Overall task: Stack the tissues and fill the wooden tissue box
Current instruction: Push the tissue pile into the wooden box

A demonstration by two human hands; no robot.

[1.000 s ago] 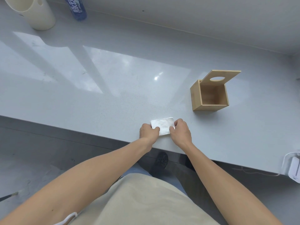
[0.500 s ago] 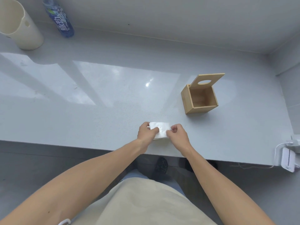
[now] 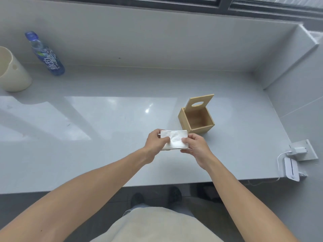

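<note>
Far L on the worktop [image 3: 104, 154] I'm seeing a cream cup [image 3: 12, 74] standing upright, its inside cut off by the frame edge, so contents can't be told. Just R of it a blue drink bottle [image 3: 46, 55] w/ cap on is standing near the back wall.

Centre: my left hand [image 3: 155, 143] is gripping the L end of a white tissue stack [image 3: 174, 140], thumb pressing on top, fingers curled under. My right hand [image 3: 195, 145] is pinching the R end, thumb on top too. Both grips are closed on the stack; I'm holding it just above the worktop, near the front edge.

R of that, just beyond the stack, the wooden tissue box [image 3: 196, 119] is sitting w/ its lid [image 3: 199, 103] tilted up at the back, oval slot showing. Inside I'm seeing only bare wood, no tissues in it.

Far R, a white charger [image 3: 291, 169] w/ cable is hanging by a wall socket [image 3: 304, 151].
</note>
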